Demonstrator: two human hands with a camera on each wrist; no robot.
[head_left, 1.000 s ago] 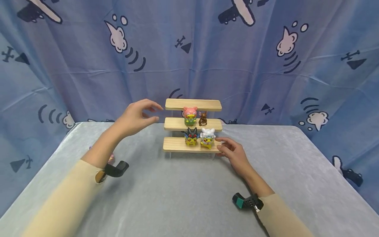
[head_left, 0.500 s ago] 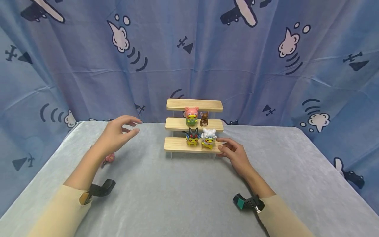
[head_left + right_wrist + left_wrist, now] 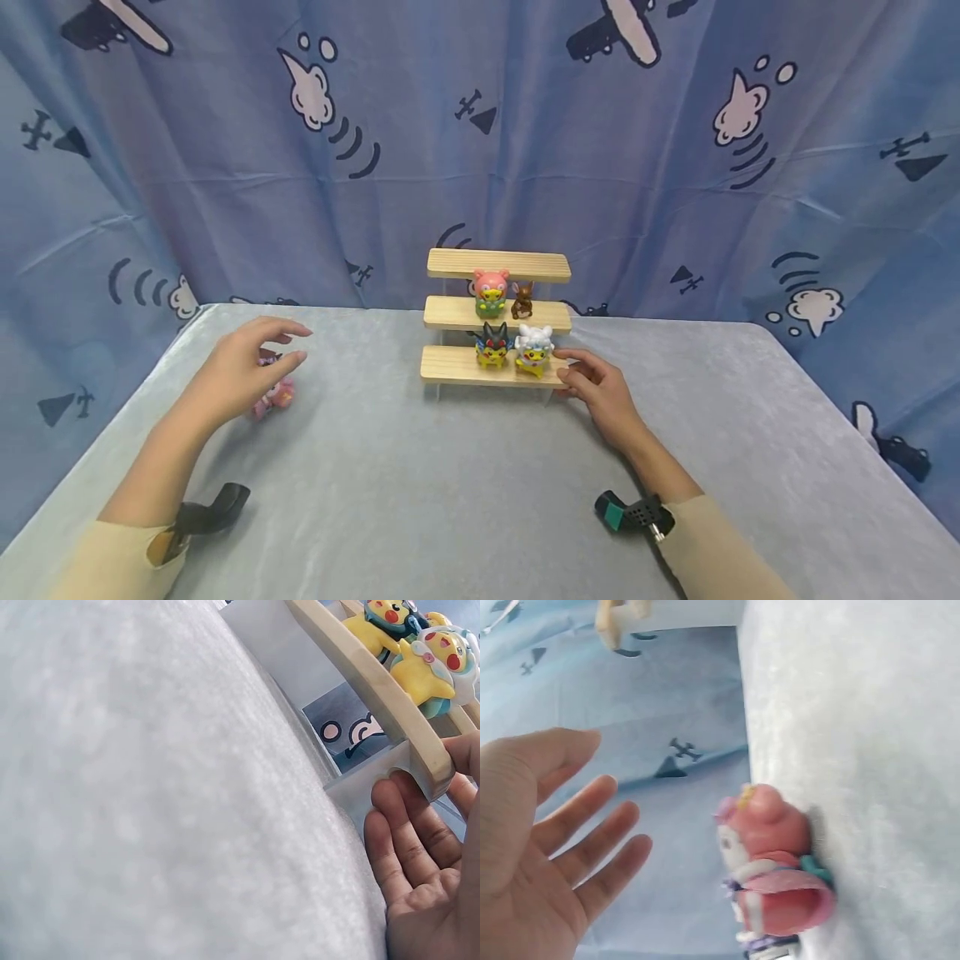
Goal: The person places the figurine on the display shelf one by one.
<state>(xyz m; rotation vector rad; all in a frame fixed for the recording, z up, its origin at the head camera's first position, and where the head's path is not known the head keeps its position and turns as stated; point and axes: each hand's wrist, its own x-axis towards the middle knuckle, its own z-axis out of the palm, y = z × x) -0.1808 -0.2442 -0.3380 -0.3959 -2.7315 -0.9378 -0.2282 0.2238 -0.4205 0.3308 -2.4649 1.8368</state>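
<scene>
My left hand (image 3: 238, 371), fingers spread and holding nothing, hovers over the table's left side. Partly behind it in the head view stands a pink figurine (image 3: 280, 396); the left wrist view shows that figurine (image 3: 776, 847) apart from the fingertips. My right hand (image 3: 600, 392) grips the right end of the bottom board of a three-tier wooden display shelf (image 3: 450, 364). In the right wrist view, several fingers (image 3: 409, 836) curl beneath that board's end. A white-hooded yellow figurine (image 3: 534, 352) and a black-eared one (image 3: 492, 346) stand on the bottom tier.
On the middle tier are a pink-hooded figurine (image 3: 491, 294) and a small brown animal figurine (image 3: 522, 301). The top board (image 3: 498, 264) bears nothing. A grey cloth covers the table (image 3: 420, 492), and a blue patterned curtain (image 3: 420, 125) hangs behind.
My left hand has moved left and down, away from the shelf and over to the pink figurine. The right hand keeps its hold on the board. The head view has shifted slightly.
</scene>
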